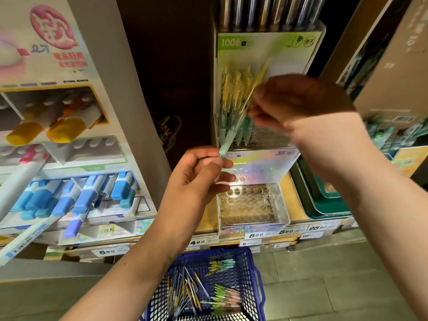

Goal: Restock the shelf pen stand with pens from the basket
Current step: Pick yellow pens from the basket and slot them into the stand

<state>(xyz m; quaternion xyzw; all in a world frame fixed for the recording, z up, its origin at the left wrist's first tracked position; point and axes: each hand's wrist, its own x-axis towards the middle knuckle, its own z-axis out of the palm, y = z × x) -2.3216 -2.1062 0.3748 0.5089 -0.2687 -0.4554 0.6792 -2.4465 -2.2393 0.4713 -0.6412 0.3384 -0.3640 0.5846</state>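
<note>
I see my left hand (199,173) pinching the lower tip of a blurred green-and-yellow pen (229,137). My right hand (298,100) grips its upper part, just before the far pen stand (266,135). Nearer, the blue basket (251,269) holds loose pens (185,290).

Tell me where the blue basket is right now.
Head view, bottom centre: the blue basket sits below the shelf's price tags and the clear pen stand, with loose pens lying in it.

Shelf (295,205) bears pen stand (259,167), green trays (324,205); basket (246,269) on floor (324,286).
</note>
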